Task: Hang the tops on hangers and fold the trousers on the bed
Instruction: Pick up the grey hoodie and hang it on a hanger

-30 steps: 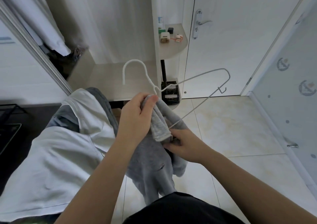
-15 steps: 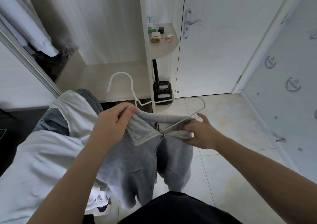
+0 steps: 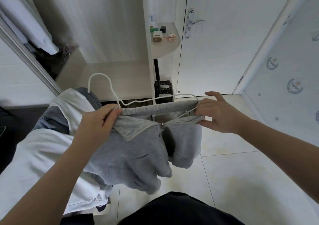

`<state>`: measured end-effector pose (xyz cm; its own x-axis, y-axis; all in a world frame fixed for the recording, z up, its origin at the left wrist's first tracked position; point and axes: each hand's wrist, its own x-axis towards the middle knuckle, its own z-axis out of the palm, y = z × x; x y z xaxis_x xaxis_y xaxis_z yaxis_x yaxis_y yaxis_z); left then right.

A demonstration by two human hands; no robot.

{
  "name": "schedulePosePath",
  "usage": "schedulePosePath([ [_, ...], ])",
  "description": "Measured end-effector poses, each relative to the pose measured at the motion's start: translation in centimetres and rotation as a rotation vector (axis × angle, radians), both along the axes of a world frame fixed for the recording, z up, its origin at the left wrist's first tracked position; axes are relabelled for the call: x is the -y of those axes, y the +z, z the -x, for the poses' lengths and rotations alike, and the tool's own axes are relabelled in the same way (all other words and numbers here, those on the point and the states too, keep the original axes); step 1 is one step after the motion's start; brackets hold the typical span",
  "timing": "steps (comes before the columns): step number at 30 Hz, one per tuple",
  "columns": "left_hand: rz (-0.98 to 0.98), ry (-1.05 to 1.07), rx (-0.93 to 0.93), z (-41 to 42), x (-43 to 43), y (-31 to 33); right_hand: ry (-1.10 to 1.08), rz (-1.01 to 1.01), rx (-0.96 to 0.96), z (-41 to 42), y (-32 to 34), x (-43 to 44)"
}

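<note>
One grey top (image 3: 138, 155); label (image 3: 153, 118) illegible

We look through one wide-angle head camera, facing forward and down, close above the grey top (image 3: 138, 155), white door (image 3: 224, 52) beyond it

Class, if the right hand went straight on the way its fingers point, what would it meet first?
Pointing leftward, the right hand pinches the grey zip top on the white hanger; it would probably meet that top's collar first.
</note>
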<state>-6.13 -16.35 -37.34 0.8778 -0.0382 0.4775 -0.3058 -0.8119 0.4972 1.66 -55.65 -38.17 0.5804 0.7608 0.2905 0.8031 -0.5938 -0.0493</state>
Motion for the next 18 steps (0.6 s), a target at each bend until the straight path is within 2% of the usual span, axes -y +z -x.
schedulePosePath([
  [7, -0.045, -0.088, 0.015, -1.2, -0.1, 0.3, -0.015, 0.038, -0.019, -1.0, 1.1, 0.8],
  [18, -0.144, -0.136, -0.019, -2.3, -1.3, 1.0, -0.069, 0.004, -0.237, -1.8, 4.3, 0.0],
])
